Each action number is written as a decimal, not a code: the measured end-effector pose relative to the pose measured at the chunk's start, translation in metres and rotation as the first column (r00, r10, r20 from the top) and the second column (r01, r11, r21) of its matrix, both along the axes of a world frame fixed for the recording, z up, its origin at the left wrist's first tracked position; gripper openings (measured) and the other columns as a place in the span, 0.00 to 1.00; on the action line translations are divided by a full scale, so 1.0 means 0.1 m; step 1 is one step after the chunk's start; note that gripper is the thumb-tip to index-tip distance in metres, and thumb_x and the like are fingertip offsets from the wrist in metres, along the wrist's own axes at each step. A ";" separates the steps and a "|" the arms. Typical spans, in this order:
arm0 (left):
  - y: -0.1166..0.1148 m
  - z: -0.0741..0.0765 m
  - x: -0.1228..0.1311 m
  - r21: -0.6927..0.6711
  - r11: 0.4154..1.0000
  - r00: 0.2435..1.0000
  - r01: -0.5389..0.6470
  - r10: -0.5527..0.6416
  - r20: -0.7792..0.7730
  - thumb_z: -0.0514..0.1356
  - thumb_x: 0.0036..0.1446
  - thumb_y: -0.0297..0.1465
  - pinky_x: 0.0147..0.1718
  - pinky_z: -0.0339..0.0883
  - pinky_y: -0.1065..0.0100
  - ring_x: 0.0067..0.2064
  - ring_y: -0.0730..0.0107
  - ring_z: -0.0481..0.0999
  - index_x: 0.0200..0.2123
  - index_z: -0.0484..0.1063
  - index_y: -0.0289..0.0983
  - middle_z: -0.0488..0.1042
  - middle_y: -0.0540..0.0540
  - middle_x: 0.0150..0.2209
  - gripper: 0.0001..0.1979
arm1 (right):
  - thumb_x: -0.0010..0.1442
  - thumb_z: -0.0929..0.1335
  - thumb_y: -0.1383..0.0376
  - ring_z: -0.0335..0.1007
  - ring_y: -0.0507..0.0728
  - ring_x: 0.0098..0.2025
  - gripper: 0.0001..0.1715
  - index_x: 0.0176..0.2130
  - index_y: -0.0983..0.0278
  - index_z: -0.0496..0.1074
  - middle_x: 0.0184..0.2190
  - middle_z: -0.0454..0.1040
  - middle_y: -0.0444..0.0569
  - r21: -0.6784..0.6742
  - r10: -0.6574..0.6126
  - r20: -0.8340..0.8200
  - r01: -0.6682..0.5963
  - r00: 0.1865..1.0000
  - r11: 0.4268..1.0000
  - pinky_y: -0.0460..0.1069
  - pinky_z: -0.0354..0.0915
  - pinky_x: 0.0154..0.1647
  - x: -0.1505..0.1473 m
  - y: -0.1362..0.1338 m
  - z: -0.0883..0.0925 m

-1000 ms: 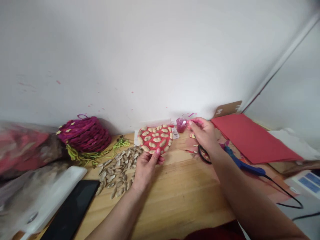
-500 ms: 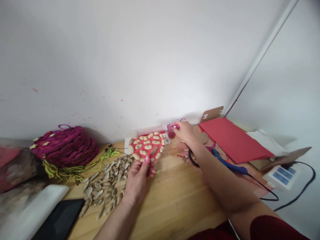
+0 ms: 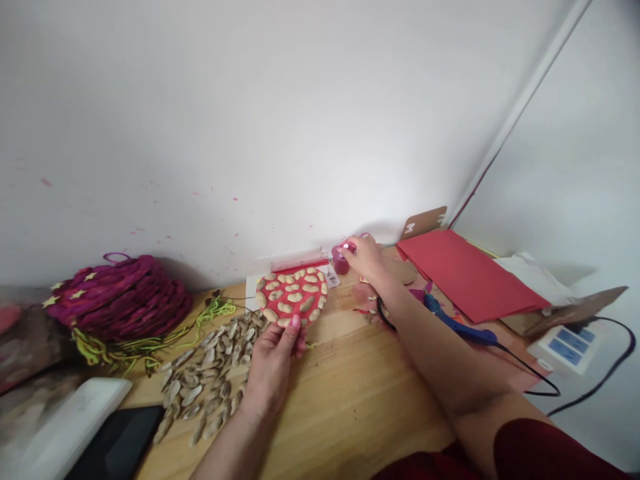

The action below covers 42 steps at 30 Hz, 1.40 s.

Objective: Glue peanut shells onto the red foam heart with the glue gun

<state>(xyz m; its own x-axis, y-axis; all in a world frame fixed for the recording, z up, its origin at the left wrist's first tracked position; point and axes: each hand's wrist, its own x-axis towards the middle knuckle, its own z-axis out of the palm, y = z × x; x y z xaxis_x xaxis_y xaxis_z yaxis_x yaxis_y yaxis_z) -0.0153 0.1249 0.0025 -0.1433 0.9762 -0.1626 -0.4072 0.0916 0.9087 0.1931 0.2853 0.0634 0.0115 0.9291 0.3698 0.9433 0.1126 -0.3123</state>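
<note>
My left hand (image 3: 275, 350) grips the lower edge of a red round piece (image 3: 295, 298) covered with peanut shells, thumb on its face. The shells form a ring along the rim with others inside it. My right hand (image 3: 367, 259) reaches to the wall with fingers pinched at the mouth of a small magenta jar (image 3: 341, 262). What the fingertips hold there is too small to make out. Loose peanut shell halves (image 3: 213, 373) lie spread beside my left forearm.
Purple yarn bundles (image 3: 125, 297) with stars and lime tassels lie at left, near a black tablet (image 3: 120, 443) and a white case (image 3: 75, 423). Red sheets (image 3: 470, 273), a blue glue gun (image 3: 457, 327) and a power strip (image 3: 570, 348) with a cable are at right.
The view has shifted slightly. Both hands keep nearly the same places, the left on the peanut-covered piece and the right at the jar.
</note>
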 end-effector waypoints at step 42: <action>0.02 -0.14 -0.05 0.143 0.989 0.940 -0.023 0.070 -0.333 0.71 0.48 0.46 0.24 0.58 0.73 0.23 0.75 0.63 0.26 0.77 0.34 0.71 0.52 0.19 0.19 | 0.69 0.66 0.62 0.74 0.58 0.39 0.07 0.42 0.60 0.75 0.37 0.79 0.48 0.551 0.537 -0.395 -0.275 0.745 0.788 0.54 0.66 0.42 -0.04 -1.11 0.23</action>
